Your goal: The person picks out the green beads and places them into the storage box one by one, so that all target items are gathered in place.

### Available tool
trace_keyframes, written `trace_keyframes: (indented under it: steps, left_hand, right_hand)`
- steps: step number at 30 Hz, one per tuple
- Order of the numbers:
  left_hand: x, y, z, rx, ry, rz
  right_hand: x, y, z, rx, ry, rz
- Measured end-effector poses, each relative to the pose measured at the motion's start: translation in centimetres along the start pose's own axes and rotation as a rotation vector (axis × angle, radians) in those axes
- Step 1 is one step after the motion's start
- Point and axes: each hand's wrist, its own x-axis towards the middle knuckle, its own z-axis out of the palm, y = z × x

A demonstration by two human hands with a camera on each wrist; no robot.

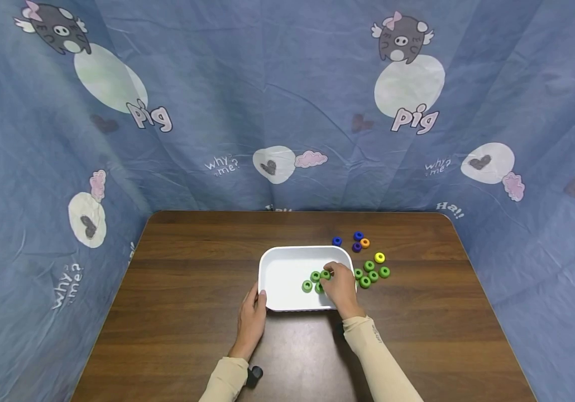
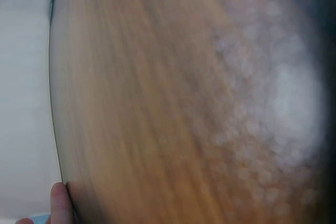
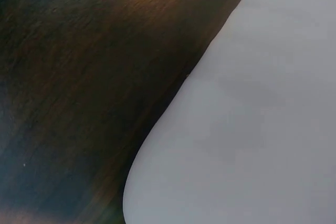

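Observation:
A white tray (image 1: 287,268) lies on the table, with several small green rings (image 1: 307,286) in its right half. My left hand (image 1: 252,321) holds the tray at its near left corner, the thumb at the near rim and the fingers along the left side. In the left wrist view a fingertip (image 2: 61,198) touches the tray's edge. Over the right part of the tray, my right hand (image 1: 340,287) pinches a green ring (image 1: 325,274) between thumb and fingers. Its palm side is hidden. The right wrist view shows only the white tray wall (image 3: 236,129) and dark wood.
To the tray's right lie more green rings (image 1: 369,266) and a yellow ring (image 1: 379,257). Blue rings (image 1: 359,236), a purple ring (image 1: 357,247) and an orange ring (image 1: 365,243) lie beyond its far right corner. A blue printed curtain (image 1: 267,111) hangs behind the wooden table (image 1: 192,268).

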Motion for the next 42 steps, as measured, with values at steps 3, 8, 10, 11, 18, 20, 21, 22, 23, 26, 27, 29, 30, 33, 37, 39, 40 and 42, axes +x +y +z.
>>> trace_keyframes:
  steps: [3, 8, 10, 11, 18, 20, 21, 22, 23, 26, 27, 29, 30, 33, 37, 39, 40, 42]
  left_hand:
    - [0.00, 0.09, -0.02, -0.008, -0.004, -0.010]
    - [-0.03, 0.15, -0.15, -0.015, -0.013, -0.022]
    - [-0.03, 0.10, -0.20, -0.011, -0.013, -0.020]
    - [-0.02, 0.08, -0.19, -0.012, -0.013, -0.019]
    - [0.05, 0.08, -0.12, -0.021, -0.006, -0.001]
    - [0.05, 0.04, -0.11, -0.017, -0.004, 0.000]
    - [0.04, 0.04, -0.10, -0.018, -0.005, -0.002]
    - [0.05, 0.03, -0.09, -0.018, -0.005, -0.003]
    - [0.05, 0.02, -0.08, -0.020, -0.006, -0.004]
    - [0.05, 0.04, -0.07, -0.024, -0.011, -0.014]
    - [0.04, 0.05, -0.08, -0.025, -0.012, -0.013]
    - [0.01, 0.06, -0.12, -0.021, -0.011, -0.011]
    - [0.01, 0.04, -0.14, -0.019, -0.012, -0.010]
    - [0.04, 0.00, -0.13, -0.023, -0.009, -0.009]
    - [0.14, -0.01, 0.00, -0.035, -0.008, -0.009]
    - [0.15, -0.03, 0.05, -0.037, -0.010, -0.011]
    - [0.14, -0.02, 0.06, -0.037, -0.011, -0.014]
    - [0.13, -0.07, 0.09, -0.030, -0.009, -0.009]
  right_hand:
    - [-0.04, -0.11, -0.11, 0.000, 0.000, 0.014]
    - [0.01, -0.17, -0.15, 0.005, -0.002, 0.041]
    - [0.10, -0.17, -0.05, 0.006, -0.006, 0.052]
    - [0.15, -0.15, 0.03, 0.003, -0.011, 0.053]
    - [0.47, -0.13, 0.40, -0.029, -0.073, 0.057]
    - [0.49, -0.24, 0.37, -0.045, -0.083, 0.052]
    - [0.46, -0.33, 0.32, -0.055, -0.088, 0.048]
    - [0.46, -0.40, 0.28, -0.063, -0.094, 0.046]
    - [0.46, -0.45, 0.27, -0.070, -0.098, 0.046]
    - [0.44, -0.57, 0.22, -0.084, -0.107, 0.046]
    - [0.43, -0.61, 0.20, -0.085, -0.110, 0.049]
    - [0.40, -0.67, 0.20, -0.084, -0.113, 0.058]
    - [0.38, -0.72, 0.19, -0.079, -0.116, 0.061]
    - [0.38, -0.80, 0.30, -0.059, -0.123, 0.064]
    - [0.48, -0.75, 0.52, -0.031, -0.138, 0.062]
    - [0.54, -0.70, 0.60, -0.027, -0.143, 0.064]
    - [0.56, -0.68, 0.62, -0.026, -0.146, 0.064]
    - [0.59, -0.67, 0.63, -0.024, -0.146, 0.058]
